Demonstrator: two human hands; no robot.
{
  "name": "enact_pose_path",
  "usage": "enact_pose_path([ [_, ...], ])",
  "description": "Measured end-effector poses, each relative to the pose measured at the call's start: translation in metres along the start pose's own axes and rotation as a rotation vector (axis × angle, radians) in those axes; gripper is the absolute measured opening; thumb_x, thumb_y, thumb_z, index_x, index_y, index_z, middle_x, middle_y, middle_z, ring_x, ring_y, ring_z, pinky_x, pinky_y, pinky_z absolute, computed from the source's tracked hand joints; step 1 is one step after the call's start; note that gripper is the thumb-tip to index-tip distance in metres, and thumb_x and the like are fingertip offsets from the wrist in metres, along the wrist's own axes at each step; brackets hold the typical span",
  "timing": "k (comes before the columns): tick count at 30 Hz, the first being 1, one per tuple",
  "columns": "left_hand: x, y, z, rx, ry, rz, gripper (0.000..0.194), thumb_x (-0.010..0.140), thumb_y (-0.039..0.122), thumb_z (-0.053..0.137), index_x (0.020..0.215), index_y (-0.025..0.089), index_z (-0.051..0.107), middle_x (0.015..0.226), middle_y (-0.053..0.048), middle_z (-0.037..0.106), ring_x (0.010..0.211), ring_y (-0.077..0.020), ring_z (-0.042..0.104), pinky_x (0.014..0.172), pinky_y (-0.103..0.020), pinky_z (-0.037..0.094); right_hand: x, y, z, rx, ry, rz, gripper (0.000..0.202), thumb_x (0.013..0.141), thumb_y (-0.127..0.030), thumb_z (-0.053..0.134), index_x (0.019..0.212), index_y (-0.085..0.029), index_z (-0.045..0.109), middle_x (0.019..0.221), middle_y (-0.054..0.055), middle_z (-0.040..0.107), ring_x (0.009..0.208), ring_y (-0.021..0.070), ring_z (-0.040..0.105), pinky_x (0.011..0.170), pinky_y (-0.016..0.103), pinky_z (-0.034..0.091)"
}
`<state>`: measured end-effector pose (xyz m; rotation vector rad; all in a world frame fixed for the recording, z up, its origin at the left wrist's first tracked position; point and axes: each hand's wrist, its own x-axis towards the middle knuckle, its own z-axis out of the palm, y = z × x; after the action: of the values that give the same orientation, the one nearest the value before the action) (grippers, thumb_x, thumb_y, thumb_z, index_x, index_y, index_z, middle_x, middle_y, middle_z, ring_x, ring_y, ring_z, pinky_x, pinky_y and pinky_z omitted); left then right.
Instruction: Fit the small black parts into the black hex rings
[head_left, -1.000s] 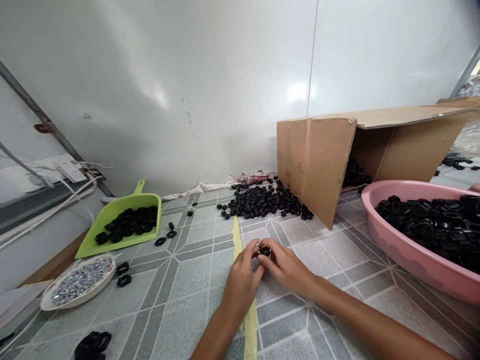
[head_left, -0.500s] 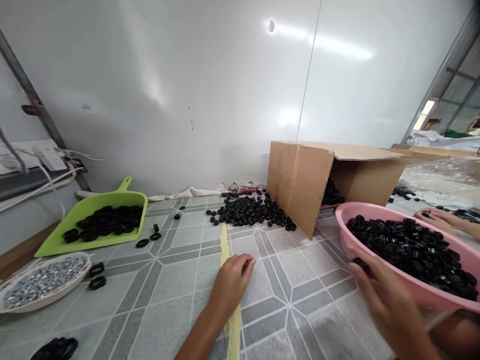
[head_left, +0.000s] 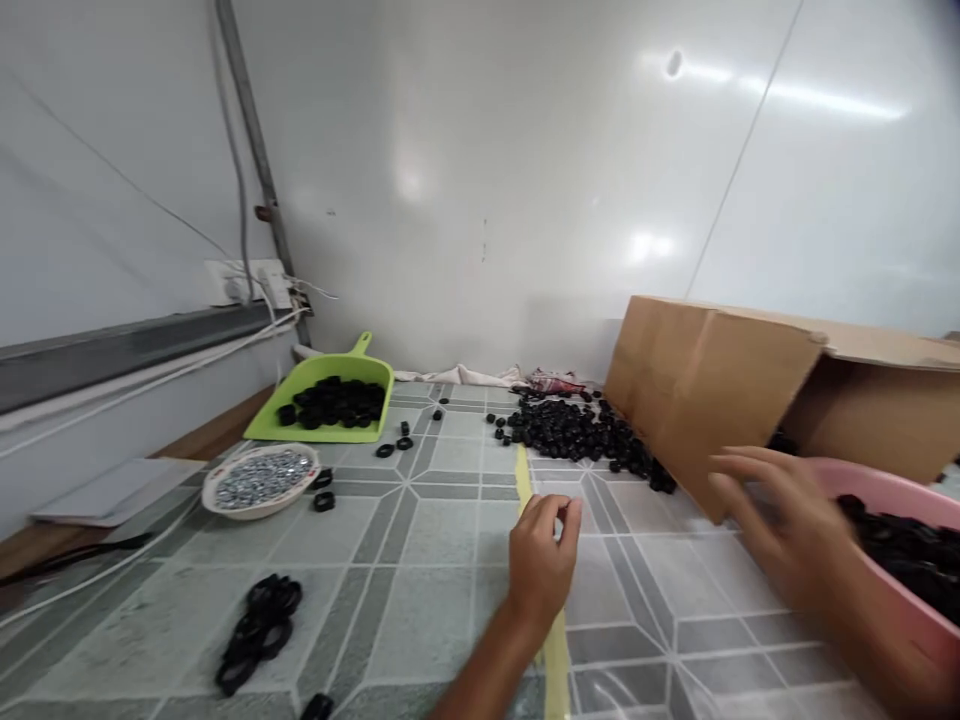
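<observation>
My left hand (head_left: 544, 560) is above the tiled floor, over a strip of yellow tape (head_left: 556, 665). Its fingers are curled in towards the thumb, and whatever they may hold is hidden. To the right, my right hand (head_left: 795, 530) is smeared by motion, with fingers and thumb apart and nothing visible between them. It is in front of the pink basin (head_left: 885, 480), which holds many black ring-shaped pieces (head_left: 911, 550). Beyond my hands, a heap of small black pieces (head_left: 574, 428) lies against the cardboard box (head_left: 697, 385).
At the left stand a green dustpan (head_left: 322, 432) with black rings and a white dish (head_left: 259, 508) of small shiny metal parts. Loose black rings (head_left: 255, 635) lie on the near floor. White cables (head_left: 150, 365) run along the left wall.
The view has swung left, so everything appears further right. My right hand has opened and lifted away from the basin's rim; the black piece in it no longer shows. My left hand stays curled.
</observation>
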<state>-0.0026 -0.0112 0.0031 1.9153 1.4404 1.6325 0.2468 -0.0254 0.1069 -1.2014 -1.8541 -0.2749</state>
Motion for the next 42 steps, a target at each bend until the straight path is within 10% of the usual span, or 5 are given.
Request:
enact_pose_path([
  [8, 0.037, -0.051, -0.037, 0.038, 0.622, -0.336, 0.026, 0.102, 0.037, 0.039, 0.098, 0.02, 0.058, 0.101, -0.011, 0.062, 0.101, -0.0275, 0.054, 0.093, -0.045, 0.04, 0.053, -0.145, 0.304, 0.674, -0.649, 0.099, 0.02, 0.094, -0.023, 0.051, 0.108, -0.017, 0.065, 0.089, 0.005, 0.063, 0.083, 0.0192, 0.063, 0.078, 0.032, 0.052],
  [14, 0.039, -0.064, -0.042, 0.081, 0.783, -0.4, 0.023, 0.101, 0.037, 0.04, 0.103, 0.02, 0.055, 0.105, -0.011, 0.056, 0.102, -0.028, 0.052, 0.094, -0.046, 0.04, 0.08, -0.189, 0.393, 0.733, -0.666, -0.01, 0.028, 0.077, -0.017, 0.077, 0.104, -0.022, 0.07, 0.104, 0.006, 0.059, 0.11, 0.0247, 0.052, 0.105, 0.041, 0.035],
  [25, 0.04, -0.071, -0.036, 0.097, 0.601, -0.442, 0.028, 0.098, 0.039, 0.043, 0.104, 0.017, 0.058, 0.11, -0.016, 0.059, 0.111, -0.0322, 0.053, 0.099, -0.054, 0.04, 0.03, -0.132, 0.307, 0.785, -0.409, 0.393, 0.031, 0.1, -0.035, 0.038, 0.093, -0.018, 0.062, 0.088, 0.007, 0.066, 0.083, 0.0194, 0.06, 0.075, 0.029, 0.048],
  [31, 0.027, -0.047, -0.017, 0.055, -0.062, -0.125, 0.03, 0.097, 0.041, 0.049, 0.116, 0.022, 0.064, 0.112, -0.01, 0.071, 0.104, -0.0259, 0.067, 0.091, -0.041, 0.053, -0.028, -0.065, 0.203, 0.976, -0.291, 0.547, 0.029, 0.093, -0.046, 0.052, 0.087, -0.019, 0.061, 0.08, 0.004, 0.062, 0.076, 0.0205, 0.057, 0.069, 0.03, 0.046],
  [42, 0.012, -0.028, -0.004, 0.348, -0.342, 0.14, 0.037, 0.102, 0.036, 0.041, 0.138, 0.025, 0.042, 0.132, -0.01, 0.064, 0.108, -0.0234, 0.069, 0.089, -0.039, 0.057, -0.028, -0.049, 0.196, 1.278, -0.228, 0.802, 0.036, 0.081, -0.056, 0.061, 0.083, -0.02, 0.054, 0.073, 0.002, 0.062, 0.067, 0.0187, 0.06, 0.061, 0.029, 0.046],
])
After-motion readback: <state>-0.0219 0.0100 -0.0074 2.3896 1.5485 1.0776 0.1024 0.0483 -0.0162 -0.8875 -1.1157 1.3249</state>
